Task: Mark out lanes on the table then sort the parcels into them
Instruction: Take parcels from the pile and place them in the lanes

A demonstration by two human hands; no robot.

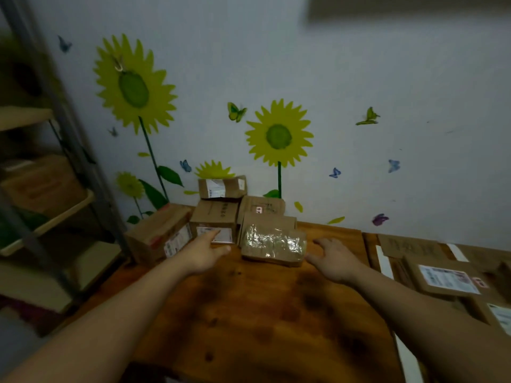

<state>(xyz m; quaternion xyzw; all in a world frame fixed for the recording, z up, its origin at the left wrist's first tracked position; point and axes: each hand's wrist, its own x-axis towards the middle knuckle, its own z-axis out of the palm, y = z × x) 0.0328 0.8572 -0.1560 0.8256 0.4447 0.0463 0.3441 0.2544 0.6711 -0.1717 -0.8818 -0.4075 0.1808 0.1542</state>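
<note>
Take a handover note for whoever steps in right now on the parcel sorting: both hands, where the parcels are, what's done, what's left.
Left hand: open, empty, fingers reaching toward the labelled box in the pile of boxes.
Right hand: open, empty, beside the right end of the tape-wrapped parcel; contact unclear.
Parcels: pile of boxes against the wall at the table's far edge, tape-wrapped parcel lying in front of it. Flat parcels lie to the right among white strips, possibly lane marks.
Done: seemingly lanes and some parcels on the right.
Left: sort the pile.
</note>
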